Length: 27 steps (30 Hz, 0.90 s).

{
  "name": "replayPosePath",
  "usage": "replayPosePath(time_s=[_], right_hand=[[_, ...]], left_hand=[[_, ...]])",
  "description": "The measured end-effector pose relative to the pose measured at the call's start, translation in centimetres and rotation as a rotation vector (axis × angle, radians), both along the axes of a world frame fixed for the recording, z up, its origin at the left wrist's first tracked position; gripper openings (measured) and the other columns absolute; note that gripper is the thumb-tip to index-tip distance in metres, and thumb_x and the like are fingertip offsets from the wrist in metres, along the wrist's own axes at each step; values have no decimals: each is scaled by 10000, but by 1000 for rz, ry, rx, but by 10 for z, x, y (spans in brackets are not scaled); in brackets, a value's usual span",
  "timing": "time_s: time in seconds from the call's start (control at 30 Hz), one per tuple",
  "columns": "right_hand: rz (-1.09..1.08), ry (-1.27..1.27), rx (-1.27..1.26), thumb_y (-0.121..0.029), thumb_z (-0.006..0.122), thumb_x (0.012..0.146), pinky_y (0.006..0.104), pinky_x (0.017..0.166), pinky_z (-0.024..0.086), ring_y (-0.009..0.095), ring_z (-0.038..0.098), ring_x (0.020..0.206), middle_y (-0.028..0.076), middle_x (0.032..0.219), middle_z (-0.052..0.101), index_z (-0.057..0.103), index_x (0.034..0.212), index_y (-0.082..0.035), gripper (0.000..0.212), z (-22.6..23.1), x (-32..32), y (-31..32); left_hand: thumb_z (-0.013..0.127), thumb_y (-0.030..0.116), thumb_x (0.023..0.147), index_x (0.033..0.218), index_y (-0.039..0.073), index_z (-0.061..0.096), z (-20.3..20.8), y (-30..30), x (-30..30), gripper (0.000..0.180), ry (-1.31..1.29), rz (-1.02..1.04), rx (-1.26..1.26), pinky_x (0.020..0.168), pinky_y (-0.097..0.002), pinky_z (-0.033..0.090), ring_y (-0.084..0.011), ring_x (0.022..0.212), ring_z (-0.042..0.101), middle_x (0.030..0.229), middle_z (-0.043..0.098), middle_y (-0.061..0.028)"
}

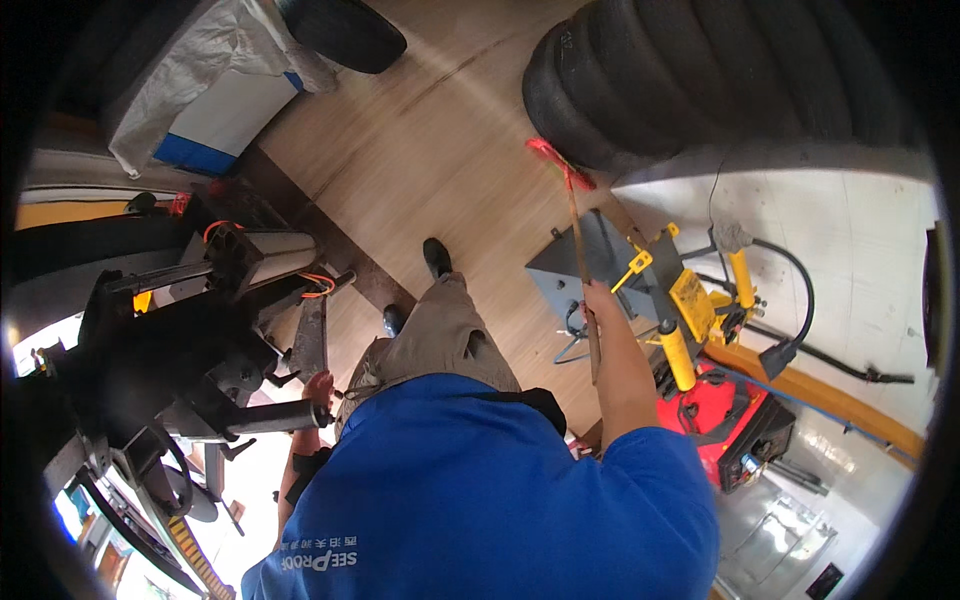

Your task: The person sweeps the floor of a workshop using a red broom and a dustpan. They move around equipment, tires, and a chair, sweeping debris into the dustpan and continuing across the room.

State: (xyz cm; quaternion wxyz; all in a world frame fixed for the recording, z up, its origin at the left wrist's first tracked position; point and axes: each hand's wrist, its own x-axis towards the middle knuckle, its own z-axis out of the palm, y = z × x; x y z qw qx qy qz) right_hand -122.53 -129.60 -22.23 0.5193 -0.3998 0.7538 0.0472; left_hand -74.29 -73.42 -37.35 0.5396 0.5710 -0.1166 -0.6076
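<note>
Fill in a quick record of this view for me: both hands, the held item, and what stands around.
Right hand: gripping a long stick
Stick's far end: red head, beside the black tyres; contact unclear
Left hand: lowered, next to a black cylinder on the dark machine; touch or grip unclear
Right side: grey box, yellow cylinder, red-and-black unit
Underfoot: light wood-look floor
</note>
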Motion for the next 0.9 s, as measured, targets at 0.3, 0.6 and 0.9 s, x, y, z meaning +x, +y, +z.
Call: replayPosePath(time_s=[0.3,0.6,0.9], right_hand=[[401,159,-85,-248,425,929,404,428,448,322,572,499,174,620,546,503,1050,-64,233,47,-48,266],[109,132,373,-268,441,945,336,400,434,174,499,397,104,599,544,391,1363,-163,434,199,-28,369],[362,-5,-242,-211,437,877,469,784,462,426,577,934,300,969,593,385,1304,13,485,-33,25,261]], left_hand=[[586,320,889,1085,147,559,71,-57,-35,263,-144,-130,734,478,-214,369,-38,655,522,762,560,52],[599,208,849,923,71,681,57,-2,-33,176,-607,-632,444,721,-284,457,-123,773,588,851,653,-35],[566,348,878,1098,23,603,71,-36,2,394,-713,-776,497,846,-357,476,-270,1018,608,1064,650,-139]])
